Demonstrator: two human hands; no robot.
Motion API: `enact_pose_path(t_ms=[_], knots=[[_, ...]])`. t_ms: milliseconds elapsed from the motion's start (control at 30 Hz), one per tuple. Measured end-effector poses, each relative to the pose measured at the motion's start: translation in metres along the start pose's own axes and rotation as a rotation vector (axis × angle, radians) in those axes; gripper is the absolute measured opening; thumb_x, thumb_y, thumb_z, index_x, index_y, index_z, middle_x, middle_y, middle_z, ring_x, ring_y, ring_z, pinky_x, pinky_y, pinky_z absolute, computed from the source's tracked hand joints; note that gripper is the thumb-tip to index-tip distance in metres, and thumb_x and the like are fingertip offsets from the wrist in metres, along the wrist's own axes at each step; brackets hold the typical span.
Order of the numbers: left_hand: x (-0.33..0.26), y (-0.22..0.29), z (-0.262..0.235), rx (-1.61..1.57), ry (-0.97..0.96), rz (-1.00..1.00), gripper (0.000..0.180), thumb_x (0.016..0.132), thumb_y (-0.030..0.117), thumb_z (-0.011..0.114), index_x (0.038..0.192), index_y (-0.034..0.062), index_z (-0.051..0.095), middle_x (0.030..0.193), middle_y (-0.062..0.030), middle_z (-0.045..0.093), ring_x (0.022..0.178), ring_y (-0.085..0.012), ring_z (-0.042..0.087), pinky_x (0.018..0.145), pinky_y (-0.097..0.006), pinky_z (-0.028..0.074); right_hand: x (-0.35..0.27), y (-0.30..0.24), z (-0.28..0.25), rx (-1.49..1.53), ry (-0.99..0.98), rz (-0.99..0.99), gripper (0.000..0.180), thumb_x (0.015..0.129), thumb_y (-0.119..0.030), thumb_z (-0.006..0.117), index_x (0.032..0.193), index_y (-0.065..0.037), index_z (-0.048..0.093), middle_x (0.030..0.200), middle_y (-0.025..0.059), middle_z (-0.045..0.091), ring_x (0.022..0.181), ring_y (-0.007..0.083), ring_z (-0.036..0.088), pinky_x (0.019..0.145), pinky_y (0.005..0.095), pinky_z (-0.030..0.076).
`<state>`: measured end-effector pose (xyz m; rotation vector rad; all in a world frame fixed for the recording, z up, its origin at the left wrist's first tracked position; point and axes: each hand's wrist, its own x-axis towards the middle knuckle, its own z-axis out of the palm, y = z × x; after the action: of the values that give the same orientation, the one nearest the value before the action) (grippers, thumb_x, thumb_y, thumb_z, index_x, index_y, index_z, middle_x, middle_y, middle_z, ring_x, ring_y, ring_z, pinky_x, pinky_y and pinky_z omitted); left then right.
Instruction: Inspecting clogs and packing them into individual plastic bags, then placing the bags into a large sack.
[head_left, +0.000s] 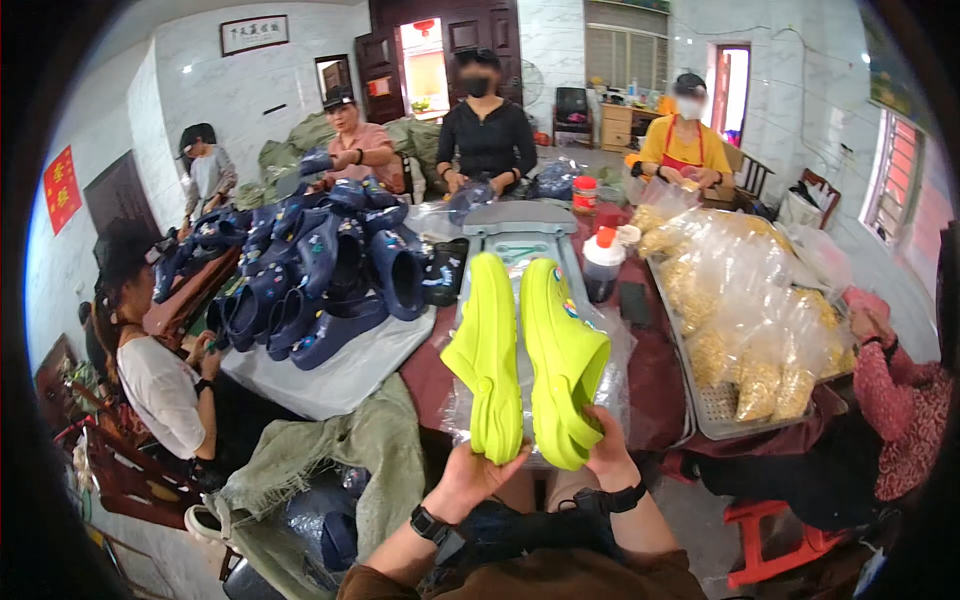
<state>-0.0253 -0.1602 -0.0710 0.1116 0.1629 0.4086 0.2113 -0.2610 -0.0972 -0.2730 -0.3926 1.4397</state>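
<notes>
Two lime-green clogs (484, 350) are held side by side in front of me, toes pointing away over the table. My left hand (478, 476) grips the left clog by its heel end. My right hand (606, 448) is closed around the heel of the right clog (561, 350), which is turned so its opening and heel strap face right. A small colourful charm shows on the right clog's upper. Beneath and beyond them lie clear plastic film and a grey board with a raised far edge (520, 218).
A heap of navy clogs (300, 255) fills the table's left. Bags of yellow pieces (755, 345) sit in a tray at right. A dark bottle with a red cap (603, 265) and a red-lidded jar (584, 194) stand beyond. A green sack (385, 440), a red stool (770, 545) and several people surround the table.
</notes>
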Motion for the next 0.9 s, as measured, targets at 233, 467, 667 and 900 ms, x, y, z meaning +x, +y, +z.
enact_pose_path(t_ms=[233, 467, 667, 900], knots=[[0.058, -0.030, -0.054, -0.269, 0.046, -0.419, 0.046, 0.108, 0.030, 0.038, 0.141, -0.0007, 0.048, 0.138, -0.0240, 0.053, 0.122, -0.0415, 0.056, 0.103, -0.047, 0.053, -0.012, -0.028, -0.057, -0.672, 0.343, 0.091, 0.040, 0.097, -0.019, 0.063, 0.129, 0.003, 0.059, 0.118, 0.0126, 0.068, 0.099, 0.0222, 0.070, 0.079, 0.0359, 0.058], [0.031, -0.022, -0.014, 0.391, 0.281, -0.182, 0.052, 0.109, 0.038, 0.038, 0.146, 0.0008, 0.042, 0.141, -0.0209, 0.052, 0.126, -0.0381, 0.055, 0.106, -0.046, 0.050, -0.020, -0.039, -0.024, -1.650, 0.737, -0.256, 0.050, 0.091, -0.025, 0.071, 0.131, 0.001, 0.058, 0.107, 0.0187, 0.071, 0.090, 0.0282, 0.071, 0.079, 0.0354, 0.055], [0.020, -0.017, 0.004, 1.262, 0.154, 0.354, 0.059, 0.103, 0.021, 0.059, 0.151, -0.0036, 0.033, 0.137, -0.0125, 0.057, 0.124, -0.0207, 0.056, 0.101, -0.034, 0.047, -0.027, -0.034, 0.027, -1.538, 0.542, -0.343, 0.047, 0.096, -0.031, 0.064, 0.127, 0.003, 0.057, 0.105, 0.0237, 0.069, 0.097, 0.0325, 0.069, 0.082, 0.0383, 0.052], [0.046, -0.027, 0.006, 1.236, 0.040, 0.330, 0.075, 0.096, 0.019, 0.069, 0.153, -0.0046, 0.026, 0.143, -0.0155, 0.051, 0.130, -0.0187, 0.049, 0.109, -0.032, 0.040, -0.027, -0.019, 0.076, -1.706, 0.268, -0.233, 0.064, 0.085, -0.042, 0.077, 0.126, 0.001, 0.054, 0.115, 0.0233, 0.066, 0.108, 0.0383, 0.066, 0.089, 0.0420, 0.051]])
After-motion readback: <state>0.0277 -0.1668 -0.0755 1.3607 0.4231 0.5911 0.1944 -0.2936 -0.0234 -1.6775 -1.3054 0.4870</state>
